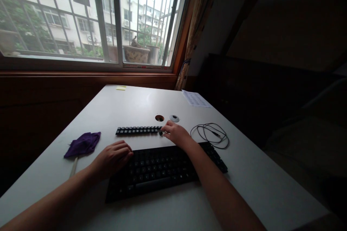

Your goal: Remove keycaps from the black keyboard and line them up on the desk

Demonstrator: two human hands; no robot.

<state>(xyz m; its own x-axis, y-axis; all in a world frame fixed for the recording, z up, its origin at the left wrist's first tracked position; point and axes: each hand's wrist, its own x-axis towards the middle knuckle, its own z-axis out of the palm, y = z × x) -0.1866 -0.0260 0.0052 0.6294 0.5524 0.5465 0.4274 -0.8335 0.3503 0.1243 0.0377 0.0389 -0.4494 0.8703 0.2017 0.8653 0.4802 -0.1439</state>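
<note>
Two bare forearms (222, 187) come in from the bottom edge, reaching over a white desk (135, 104). On the left lies a crumpled purple cloth (82, 145), with a pale stick (73, 168) showing at its lower edge. Next to it, the left hand (115, 155) rests at the upper left corner of a black keyboard (155, 169), fingers bent and close together; whether they grip anything underneath I cannot tell. Far behind, a yellow note (120, 88) lies near the back edge. Dark keycaps (138, 130) stand in two close rows just behind the keyboard, which sits slightly askew in front of the person. A round hole (159, 118) opens in the desk beyond the keycaps. At their right end the right hand (176, 133) pinches a small thin piece (165, 133), blurred, with one dark keycap (161, 134) at its tip. Behind that hand lies a round cover (174, 118), then a printed sheet (196, 99) and a coiled black cable (217, 134)
</note>
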